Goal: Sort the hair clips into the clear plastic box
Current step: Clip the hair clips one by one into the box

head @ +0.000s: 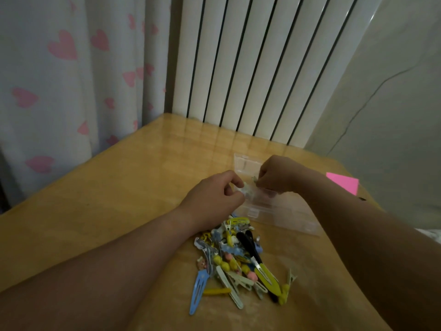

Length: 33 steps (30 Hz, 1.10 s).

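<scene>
Wooden table (107, 211): both hands' grips, left (214, 194), right (278, 174), pinching pale clips (247, 188) over open clear plastic box (281, 211).

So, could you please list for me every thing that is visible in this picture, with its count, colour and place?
hair clips: a mixed pile, count unclear; yellow, blue, black, white, pink; on the table, near side of the box
blue snap clip: one, blue, left near edge of the pile
clear plastic box: one, transparent, open, beyond the pile
small pale clip: one, whitish, held between both hands over the box
pink paper: one, bright pink, at the table's right edge
table: one, light wood
radiator: one, white, behind the table
curtain: one, white with pink hearts, left
left hand: fingers pinching the pale clip
right hand: fingers on the same clip
</scene>
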Tool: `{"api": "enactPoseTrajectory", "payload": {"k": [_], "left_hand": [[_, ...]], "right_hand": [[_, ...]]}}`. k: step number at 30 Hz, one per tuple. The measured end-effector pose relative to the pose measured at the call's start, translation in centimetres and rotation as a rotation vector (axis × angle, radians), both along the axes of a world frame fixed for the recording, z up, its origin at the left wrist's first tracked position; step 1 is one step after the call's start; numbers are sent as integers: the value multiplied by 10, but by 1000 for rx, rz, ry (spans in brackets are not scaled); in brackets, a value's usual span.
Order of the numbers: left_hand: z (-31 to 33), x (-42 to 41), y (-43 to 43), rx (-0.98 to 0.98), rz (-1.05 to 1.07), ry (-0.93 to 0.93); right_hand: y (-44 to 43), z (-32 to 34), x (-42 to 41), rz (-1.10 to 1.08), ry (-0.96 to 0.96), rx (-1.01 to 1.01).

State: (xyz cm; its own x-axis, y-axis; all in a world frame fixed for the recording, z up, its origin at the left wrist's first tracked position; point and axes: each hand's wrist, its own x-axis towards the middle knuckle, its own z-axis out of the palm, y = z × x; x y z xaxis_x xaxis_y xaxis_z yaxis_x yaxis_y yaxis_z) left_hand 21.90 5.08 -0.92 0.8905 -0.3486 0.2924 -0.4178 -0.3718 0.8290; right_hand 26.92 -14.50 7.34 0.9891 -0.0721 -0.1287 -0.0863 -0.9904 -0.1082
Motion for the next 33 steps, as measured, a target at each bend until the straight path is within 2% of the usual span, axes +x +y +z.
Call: {"api": "enactPoseTrajectory", "payload": {"k": [8, 11, 15, 17, 20, 26, 33], "left_hand": [[0, 0, 0, 7, 7, 2], [1, -1, 0, 12, 10, 3], [2, -2, 0, 25, 9, -2], [2, -3, 0, 28, 11, -5], [3, -3, 0, 31, 16, -9], [3, -2, 0, 30, 27, -29], [2, 0, 0, 37, 32, -33]], "right_hand": [[2, -7, 0, -51, 33, 75], [-7, -11, -11, -44, -187, 138], [-11, -7, -65, -12, -597, 395], [-9, -6, -100, 23, -656, 513], [-5, -13, -139, 106, -512, 582], [-2, -19, -153, 273, -71, 473], [-8, -4, -160, 318, 185, 422]]}}
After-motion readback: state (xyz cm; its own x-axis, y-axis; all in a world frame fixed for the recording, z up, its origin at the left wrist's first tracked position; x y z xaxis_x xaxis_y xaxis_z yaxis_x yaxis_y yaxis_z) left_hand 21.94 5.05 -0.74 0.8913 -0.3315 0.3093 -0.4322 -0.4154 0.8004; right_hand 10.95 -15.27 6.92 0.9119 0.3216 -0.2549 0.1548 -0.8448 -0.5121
